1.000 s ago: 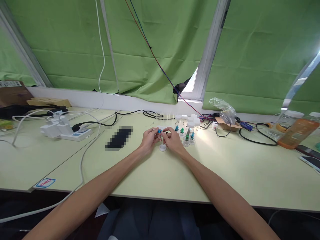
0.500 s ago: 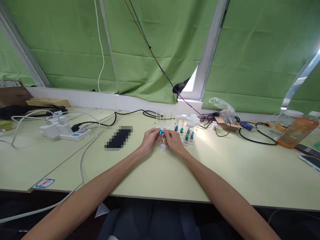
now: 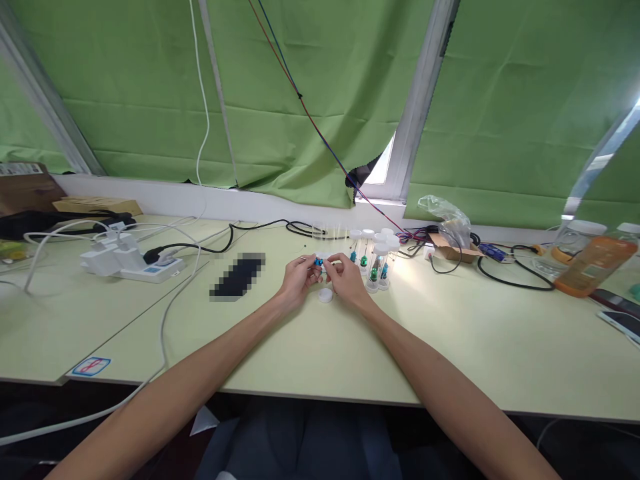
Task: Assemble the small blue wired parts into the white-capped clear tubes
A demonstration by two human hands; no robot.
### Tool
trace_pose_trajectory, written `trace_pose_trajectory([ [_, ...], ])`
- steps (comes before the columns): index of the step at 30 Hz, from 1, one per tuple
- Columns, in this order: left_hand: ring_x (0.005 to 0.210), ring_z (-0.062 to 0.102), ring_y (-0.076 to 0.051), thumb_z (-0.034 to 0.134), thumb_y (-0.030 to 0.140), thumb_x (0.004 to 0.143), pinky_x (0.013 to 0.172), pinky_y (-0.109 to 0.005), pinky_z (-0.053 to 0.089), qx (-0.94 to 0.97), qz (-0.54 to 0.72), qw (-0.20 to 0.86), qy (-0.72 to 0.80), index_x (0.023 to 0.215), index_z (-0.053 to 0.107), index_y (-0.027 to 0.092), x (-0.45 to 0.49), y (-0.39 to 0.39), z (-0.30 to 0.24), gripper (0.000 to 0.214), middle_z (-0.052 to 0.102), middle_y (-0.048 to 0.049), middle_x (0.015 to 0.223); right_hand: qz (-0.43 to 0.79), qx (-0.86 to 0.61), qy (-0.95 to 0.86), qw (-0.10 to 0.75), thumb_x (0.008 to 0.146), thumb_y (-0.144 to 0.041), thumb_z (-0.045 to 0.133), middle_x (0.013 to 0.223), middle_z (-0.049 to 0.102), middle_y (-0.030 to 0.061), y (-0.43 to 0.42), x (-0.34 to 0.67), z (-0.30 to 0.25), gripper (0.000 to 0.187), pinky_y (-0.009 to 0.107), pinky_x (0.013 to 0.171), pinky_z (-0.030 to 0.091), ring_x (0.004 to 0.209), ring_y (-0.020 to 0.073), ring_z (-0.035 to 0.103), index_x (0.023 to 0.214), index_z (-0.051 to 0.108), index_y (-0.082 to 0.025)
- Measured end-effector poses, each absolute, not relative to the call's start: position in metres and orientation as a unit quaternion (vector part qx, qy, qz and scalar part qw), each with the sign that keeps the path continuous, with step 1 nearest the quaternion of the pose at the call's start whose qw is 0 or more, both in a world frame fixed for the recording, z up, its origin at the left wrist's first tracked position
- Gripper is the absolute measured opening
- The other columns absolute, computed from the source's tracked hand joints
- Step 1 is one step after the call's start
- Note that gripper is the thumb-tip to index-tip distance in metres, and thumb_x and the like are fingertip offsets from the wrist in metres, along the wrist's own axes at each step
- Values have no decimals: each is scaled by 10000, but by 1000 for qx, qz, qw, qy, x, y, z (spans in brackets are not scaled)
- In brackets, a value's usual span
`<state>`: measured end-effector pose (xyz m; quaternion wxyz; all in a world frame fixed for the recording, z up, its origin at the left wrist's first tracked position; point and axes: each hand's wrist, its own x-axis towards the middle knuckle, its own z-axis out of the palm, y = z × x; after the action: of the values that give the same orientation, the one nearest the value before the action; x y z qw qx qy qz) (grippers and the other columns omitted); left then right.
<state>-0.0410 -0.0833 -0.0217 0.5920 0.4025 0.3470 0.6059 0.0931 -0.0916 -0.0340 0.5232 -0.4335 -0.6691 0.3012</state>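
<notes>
My left hand (image 3: 297, 278) is closed, its fingertips pinching a small shiny blue part (image 3: 318, 262). Close beside it, my right hand (image 3: 347, 280) has thumb and forefinger together at the right of the blue part. Whatever those right fingers hold is too small to make out. A round white cap (image 3: 325, 295) lies on the table just below both hands. To the right stand several clear tubes with white lids; a green piece (image 3: 374, 274) and a blue piece (image 3: 384, 271) show inside two of them.
Clear empty-looking tubes (image 3: 330, 231) stand behind my hands. At left are a white power strip (image 3: 150, 270) with plugs, a trailing white cable (image 3: 163, 327) and a pixelated dark object (image 3: 239, 277). On the right are an open cardboard box (image 3: 453, 248), cables and an orange bottle (image 3: 595, 267).
The blue part has shifted slightly left and turned in my left fingers. My right fingertips have drawn a little away from it. The cap and the tubes stay put.
</notes>
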Motion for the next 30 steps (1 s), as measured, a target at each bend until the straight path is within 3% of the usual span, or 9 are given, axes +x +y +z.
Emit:
trace_pose_trajectory([
  [7, 514, 536, -115, 737, 286, 744, 504, -259, 451, 415, 596, 596, 342, 695, 596, 135, -41, -83, -23, 212, 590, -32, 619, 304, -427, -678, 515, 891, -530, 488, 562, 579, -40, -89, 94, -36, 313, 244, 500, 386, 464, 123, 498, 817, 520, -228],
  [17, 510, 508, -105, 740, 298, 747, 490, -262, 441, 440, 584, 593, 338, 688, 601, 129, -39, -89, -21, 227, 562, -21, 609, 272, -460, -679, 504, 959, -544, 332, 473, 533, -11, -90, 94, -34, 524, 266, 560, 409, 467, 130, 518, 604, 512, -204],
  [20, 512, 516, -113, 725, 287, 753, 488, -267, 442, 423, 601, 585, 343, 693, 601, 130, -39, -86, -21, 209, 571, -25, 611, 283, -459, -668, 512, 946, -558, 360, 498, 551, -14, -91, 94, -33, 480, 258, 529, 394, 468, 131, 513, 675, 540, -205],
  [25, 523, 536, -119, 727, 268, 739, 501, -267, 447, 402, 621, 580, 342, 693, 587, 135, -41, -83, -21, 199, 582, -27, 618, 315, -428, -670, 519, 881, -542, 510, 584, 604, -45, -93, 93, -34, 324, 239, 509, 393, 470, 123, 509, 954, 538, -228],
  [30, 507, 533, -114, 737, 294, 733, 505, -266, 445, 416, 606, 589, 336, 689, 590, 138, -42, -83, -23, 219, 580, -21, 609, 321, -416, -680, 511, 880, -524, 502, 585, 592, -51, -92, 93, -35, 298, 239, 504, 395, 463, 120, 503, 922, 520, -230],
])
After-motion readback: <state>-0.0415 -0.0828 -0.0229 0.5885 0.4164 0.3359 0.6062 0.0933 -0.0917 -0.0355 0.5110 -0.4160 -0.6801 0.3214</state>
